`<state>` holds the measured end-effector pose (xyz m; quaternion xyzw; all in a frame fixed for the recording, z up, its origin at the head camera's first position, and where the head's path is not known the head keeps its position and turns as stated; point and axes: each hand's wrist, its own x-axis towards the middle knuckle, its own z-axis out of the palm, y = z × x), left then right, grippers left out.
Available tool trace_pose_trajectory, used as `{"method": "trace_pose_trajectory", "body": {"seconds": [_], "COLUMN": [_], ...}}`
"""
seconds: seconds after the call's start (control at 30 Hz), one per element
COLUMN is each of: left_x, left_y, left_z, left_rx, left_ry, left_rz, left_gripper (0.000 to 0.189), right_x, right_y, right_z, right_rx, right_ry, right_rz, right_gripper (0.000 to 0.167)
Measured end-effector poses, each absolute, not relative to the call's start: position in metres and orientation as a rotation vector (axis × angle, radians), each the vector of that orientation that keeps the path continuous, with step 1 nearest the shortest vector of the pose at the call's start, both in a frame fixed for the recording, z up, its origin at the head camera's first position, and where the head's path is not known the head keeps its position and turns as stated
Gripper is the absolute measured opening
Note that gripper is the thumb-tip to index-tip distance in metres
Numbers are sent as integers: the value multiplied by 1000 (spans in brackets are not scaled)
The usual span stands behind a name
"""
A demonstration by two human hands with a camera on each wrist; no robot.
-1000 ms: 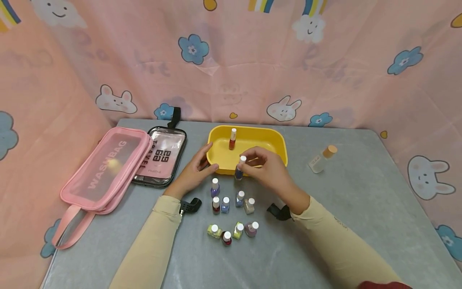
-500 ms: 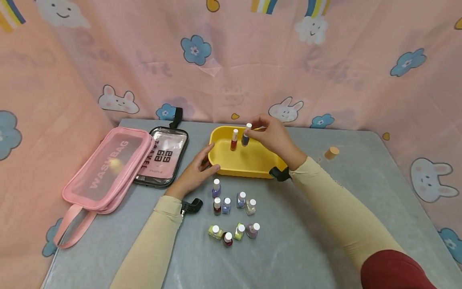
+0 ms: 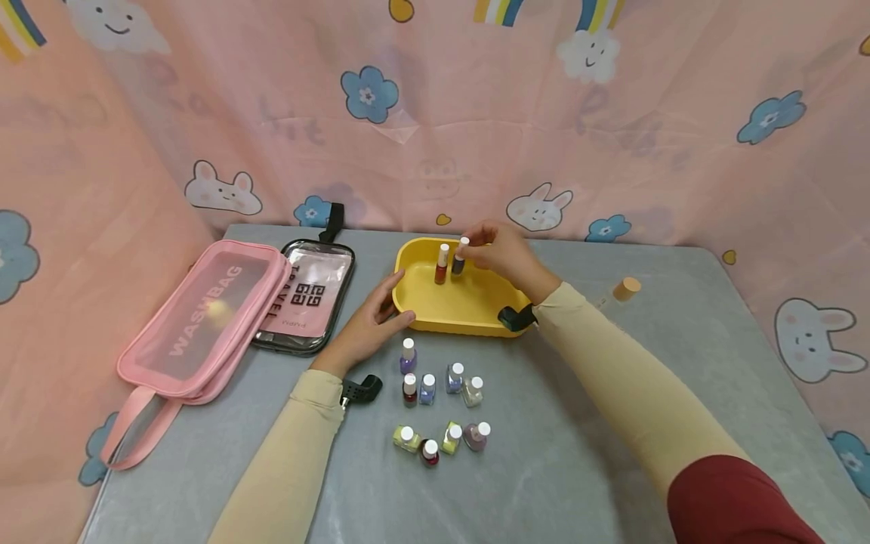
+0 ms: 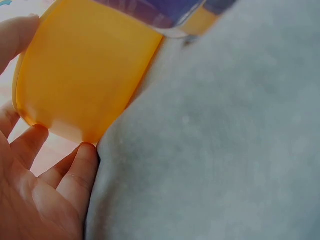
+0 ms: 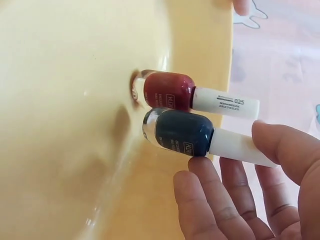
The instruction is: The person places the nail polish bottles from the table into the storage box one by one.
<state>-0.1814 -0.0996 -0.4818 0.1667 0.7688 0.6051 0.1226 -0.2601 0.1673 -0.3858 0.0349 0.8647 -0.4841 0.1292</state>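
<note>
Closest to me, eight little nail polish bottles (image 3: 440,400) stood in a bunch on the grey table (image 3: 612,453). None of them were in my hands.

A bit farther away, my left hand (image 3: 367,325) rested on the near corner of the yellow tray (image 3: 408,298). My fingers were fairly straight, with the thumb and fingertips touching the tray's side to keep it from sliding. This hand had stayed in the same spot the whole time.

Farther still, my right hand (image 3: 499,253) was over the back of the tray. My thumb and fingers (image 5: 280,145) pinched the white cap of the dark blue bottle (image 3: 458,261). A second ago this bottle was down near the front edge of the tray, up in the air. Then I carried it over the tray. Now its bottom sat on the tray floor, just beside the red bottle (image 3: 441,266) and almost touching it. I think the blue one was about ready to be let go, but my fingers were not off it yet.

To the left lay a pink wash bag (image 3: 204,317) and a clear pouch (image 3: 309,298). To the right, a small bottle with a tan cap (image 3: 621,289) was by itself. Behind it all hung a pink cloth with bunnies (image 3: 537,208).
</note>
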Motion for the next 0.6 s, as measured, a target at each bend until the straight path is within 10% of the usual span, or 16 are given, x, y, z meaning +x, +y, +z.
{"method": "trace_pose_trajectory", "body": {"seconds": [0.6], "left_x": [-181], "left_y": [-99], "left_z": [-481], "left_rx": [505], "left_ry": [2242], "left_rz": [1793], "left_gripper": [79], "right_x": [-272], "right_y": [166], "right_z": [-396], "right_rx": [-4], "right_ry": [2491], "right_rz": [-1260], "right_gripper": [22]}}
